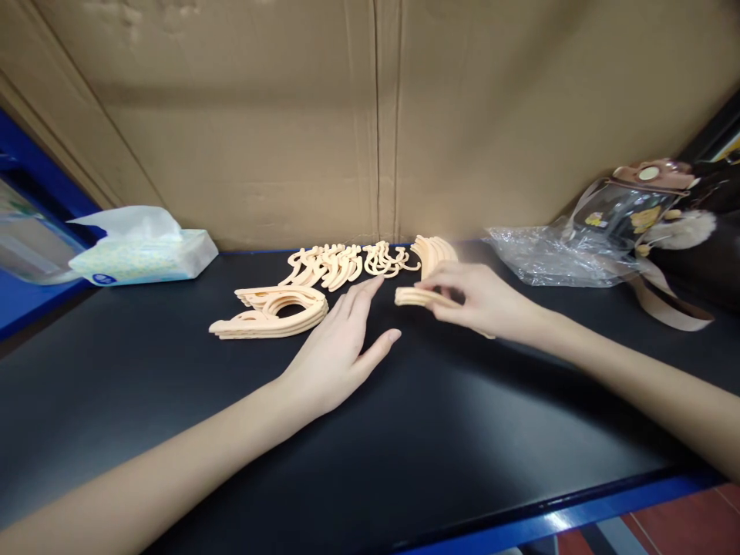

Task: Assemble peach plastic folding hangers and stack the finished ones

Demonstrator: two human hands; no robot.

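Observation:
My right hand [471, 301] pinches a beige, slightly curved plastic hanger arm [412, 296] above the black table; its far end is hidden behind the fingers. Flat and with fingers stretched, my left hand [341, 347] holds nothing. Beside its fingers lies a stack of beige hanger parts [271, 327] with a rounded opening. Behind the hands are a row of curved beige pieces [327, 266], a small heap of beige hooks [382, 260] and a cluster of upright-looking curved arms [435, 250], partly covered by my right hand.
A tissue pack [144, 258] stands at the left. On the right lie a crumpled clear plastic bag [555, 254], a clear bottle with a brown lid [627, 208] and a strap [674, 304]. Cardboard [260, 116] rises along the back of the black table [375, 478].

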